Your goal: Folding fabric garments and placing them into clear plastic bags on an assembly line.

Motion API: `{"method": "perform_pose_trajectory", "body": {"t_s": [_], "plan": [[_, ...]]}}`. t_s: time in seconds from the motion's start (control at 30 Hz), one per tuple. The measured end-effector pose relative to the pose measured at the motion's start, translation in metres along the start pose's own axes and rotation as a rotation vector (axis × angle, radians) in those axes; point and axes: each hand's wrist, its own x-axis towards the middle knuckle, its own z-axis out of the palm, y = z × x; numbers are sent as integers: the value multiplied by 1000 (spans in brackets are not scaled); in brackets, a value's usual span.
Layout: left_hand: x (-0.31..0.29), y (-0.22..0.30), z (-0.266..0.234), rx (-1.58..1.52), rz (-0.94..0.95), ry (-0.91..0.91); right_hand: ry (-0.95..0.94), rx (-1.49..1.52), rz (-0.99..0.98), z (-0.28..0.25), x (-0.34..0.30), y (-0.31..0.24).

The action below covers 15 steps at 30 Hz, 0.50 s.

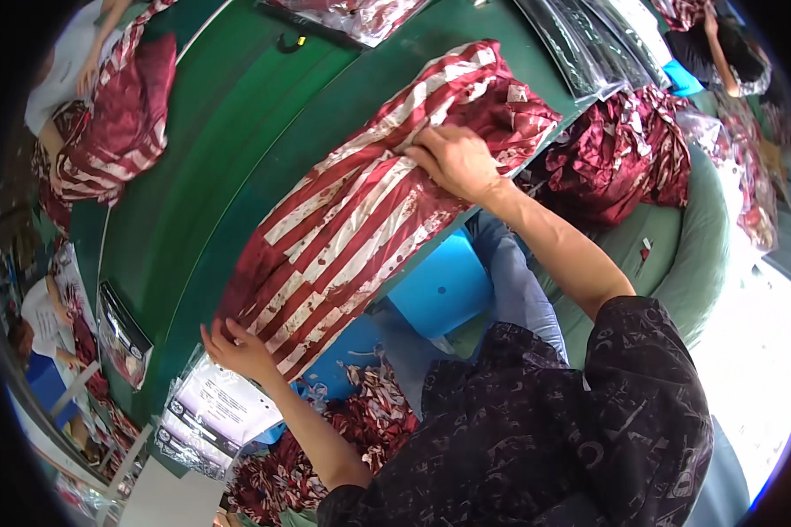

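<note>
A dark red and white striped satin garment (351, 237) with dark red spots lies stretched lengthwise on the green table. My right hand (457, 162) rests on its upper part, fingers curled into the fabric and closed on a fold. At the garment's lower left end, where a plain dark red band shows, my left hand (242, 353) touches the edge with its fingers apart. The far end of the garment (510, 114) is bunched and wrinkled, with a small pale label on it.
Clear plastic packages (206, 417) with printed sheets lie by my left forearm. A heap of dark red satin garments (620, 158) sits at right; more striped cloth (325, 448) is piled below the table. Folded black plastic bags (589, 48) lie at the far right. Co-workers handle similar garments (136, 123) across the table.
</note>
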Motion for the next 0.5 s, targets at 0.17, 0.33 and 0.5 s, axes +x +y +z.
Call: {"method": "perform_pose_trajectory", "body": {"t_s": [0.17,0.33,0.5], "plan": [[16,155,15,-525,187,-285,272,-210,-156,-57,-14,36],[14,184,52,-593,260,-304,339,-271,-334,-68,-31,92],[10,169,75,-494,308,-360,-10,-264,-209,-34,-38,139]]}}
